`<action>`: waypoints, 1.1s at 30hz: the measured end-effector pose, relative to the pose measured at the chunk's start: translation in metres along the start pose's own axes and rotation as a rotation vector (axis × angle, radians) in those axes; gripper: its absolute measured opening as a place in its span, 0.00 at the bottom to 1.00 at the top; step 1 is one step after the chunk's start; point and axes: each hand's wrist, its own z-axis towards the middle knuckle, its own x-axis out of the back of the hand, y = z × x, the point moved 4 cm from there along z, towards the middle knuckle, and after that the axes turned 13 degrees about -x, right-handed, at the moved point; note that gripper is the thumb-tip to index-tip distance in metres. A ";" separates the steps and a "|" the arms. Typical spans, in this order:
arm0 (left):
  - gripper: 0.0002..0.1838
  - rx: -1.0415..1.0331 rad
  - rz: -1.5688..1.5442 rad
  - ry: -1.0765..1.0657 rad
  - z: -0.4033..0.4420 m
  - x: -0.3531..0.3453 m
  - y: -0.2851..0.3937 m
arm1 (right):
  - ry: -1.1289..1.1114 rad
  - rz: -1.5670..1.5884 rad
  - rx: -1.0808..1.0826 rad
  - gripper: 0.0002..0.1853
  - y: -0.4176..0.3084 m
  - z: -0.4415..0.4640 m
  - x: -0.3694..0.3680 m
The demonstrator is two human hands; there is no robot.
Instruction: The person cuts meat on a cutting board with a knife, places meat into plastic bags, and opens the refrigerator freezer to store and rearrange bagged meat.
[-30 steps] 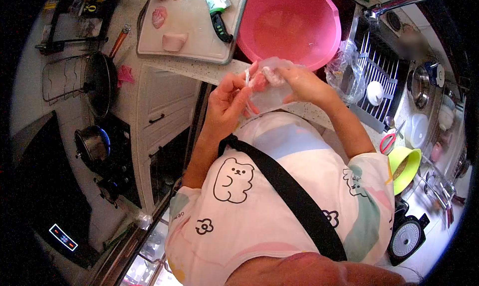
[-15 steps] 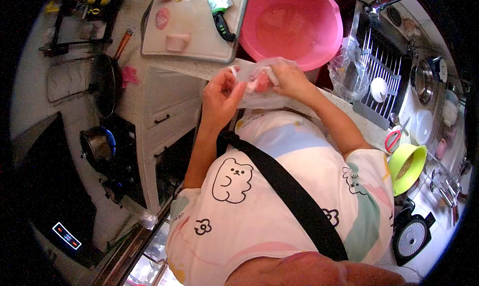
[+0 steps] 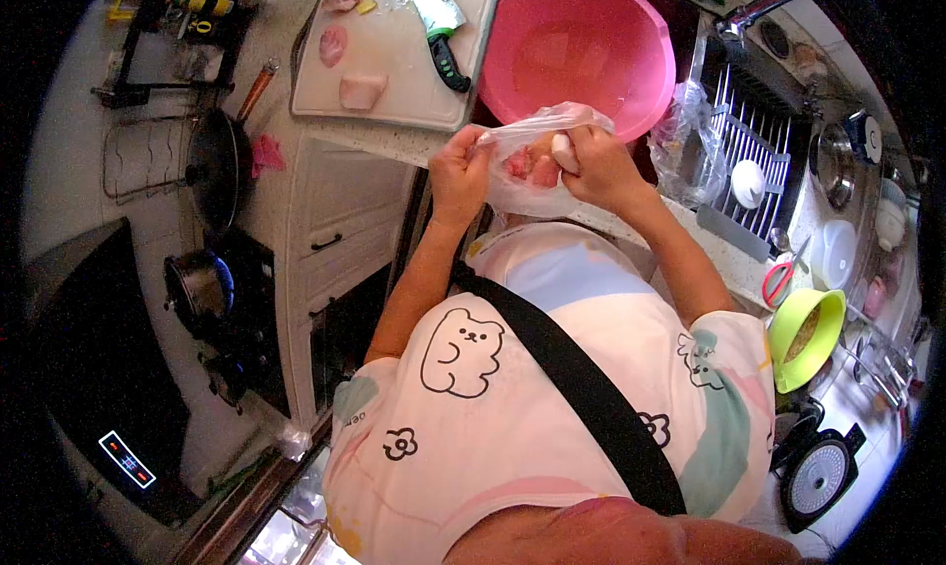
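In the head view, a thin clear plastic bag [image 3: 540, 202] is stretched between my hands at the counter's front edge. Pink pieces of raw meat [image 3: 532, 168] show inside it. My left hand [image 3: 460, 178] is closed on the bag's left edge. On the other side my right hand [image 3: 599, 174] grips the bag, with a pale lump [image 3: 565, 153] by its fingers; whether that is meat or bunched plastic I cannot tell. Beyond them lies a white cutting board [image 3: 394, 72] with several meat pieces [image 3: 363, 91] and a knife [image 3: 443, 33] with a black-and-green handle.
A pink basin [image 3: 645, 82] stands right behind the bag. To the right are a drying rack [image 3: 764, 141], crumpled plastic [image 3: 690, 151], red-handled scissors [image 3: 777, 283] and a lime-green bowl [image 3: 831, 319]. On the left, a frying pan [image 3: 219, 166] and a pot [image 3: 200, 281] sit near the stove.
My hands have moved slightly apart and the bag is spread wider, with more meat visible. My left fingers have closed onto its edge. The whole view has shifted slightly.
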 end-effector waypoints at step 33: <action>0.13 -0.169 0.441 -0.378 0.039 -0.017 0.010 | -0.752 1.728 -0.677 0.16 0.092 -0.020 -0.002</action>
